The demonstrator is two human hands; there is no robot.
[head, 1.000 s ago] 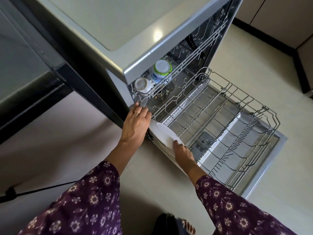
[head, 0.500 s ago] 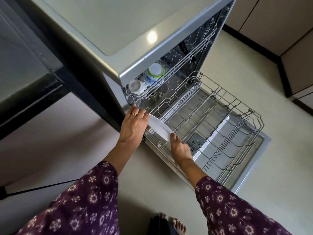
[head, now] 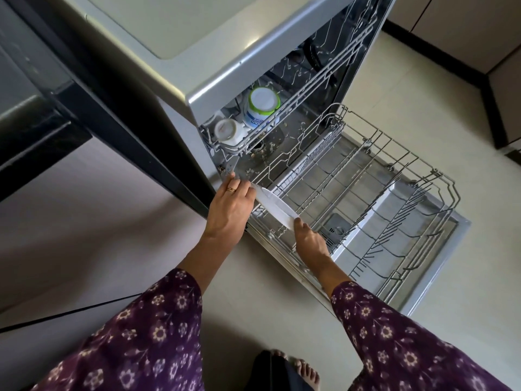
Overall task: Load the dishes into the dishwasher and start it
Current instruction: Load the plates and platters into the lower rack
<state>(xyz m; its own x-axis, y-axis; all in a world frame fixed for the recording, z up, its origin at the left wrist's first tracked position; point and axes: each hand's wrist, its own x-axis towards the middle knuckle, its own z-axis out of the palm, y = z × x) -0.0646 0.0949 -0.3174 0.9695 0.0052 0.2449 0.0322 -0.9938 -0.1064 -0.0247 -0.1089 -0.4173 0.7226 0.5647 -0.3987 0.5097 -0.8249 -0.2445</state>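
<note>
Pale floor point(head: 423, 88), jar point(head: 262, 107) beside cup point(head: 227, 131)

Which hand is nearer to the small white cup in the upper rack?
Left. The left hand holds the plate end closest to the white cup; the right hand holds the opposite end, farther from it.

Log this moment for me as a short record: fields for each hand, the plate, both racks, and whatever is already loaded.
left hand: fingers lie on the far end of the white plate; thumb hidden
right hand: pinches the plate's near end
white plate: on edge, tilted, at the side of the lower rack nearest the person
lower rack: pulled out over the open door; no other dishes seen in it
upper rack: inside the machine
loaded: white cup and green-rimmed tub, both in the upper rack
</note>
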